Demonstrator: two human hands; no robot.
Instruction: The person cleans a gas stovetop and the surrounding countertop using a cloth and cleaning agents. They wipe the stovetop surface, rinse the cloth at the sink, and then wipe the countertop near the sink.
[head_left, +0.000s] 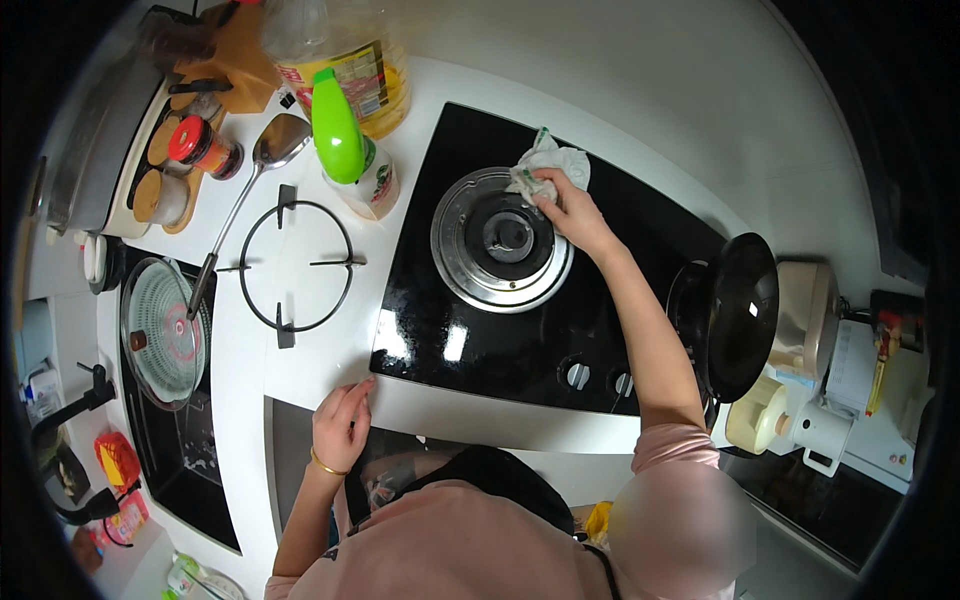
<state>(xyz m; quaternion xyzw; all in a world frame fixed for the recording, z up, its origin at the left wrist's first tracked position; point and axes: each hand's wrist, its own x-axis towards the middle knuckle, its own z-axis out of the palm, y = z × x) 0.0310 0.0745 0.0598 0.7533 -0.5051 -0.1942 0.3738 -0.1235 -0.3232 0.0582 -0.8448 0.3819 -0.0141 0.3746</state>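
Observation:
My right hand (568, 206) is pressing a crumpled white cloth or wipe (557, 163) with green marks against the upper right rim of a round metal burner (504, 295). The burner, with its dark cap (513, 235), is set in a black glass gas hob (457, 341). At the front left corner of the hob, my left hand (343, 420) rests by the counter edge, loosely curled and holding nothing. A black pan support ring (349, 289) lies on the white counter, left of the hob. Behind it stands a spray bottle (367, 184) with a bright green top.
A steel spatula (241, 196) lies left of the ring, its handle reaching over the sink (187, 495). A large oil bottle (379, 86) and a red-lidded jar (214, 154) stand behind. A dark wok (739, 319) sits tilted at the hob's right, beyond two knobs (577, 376).

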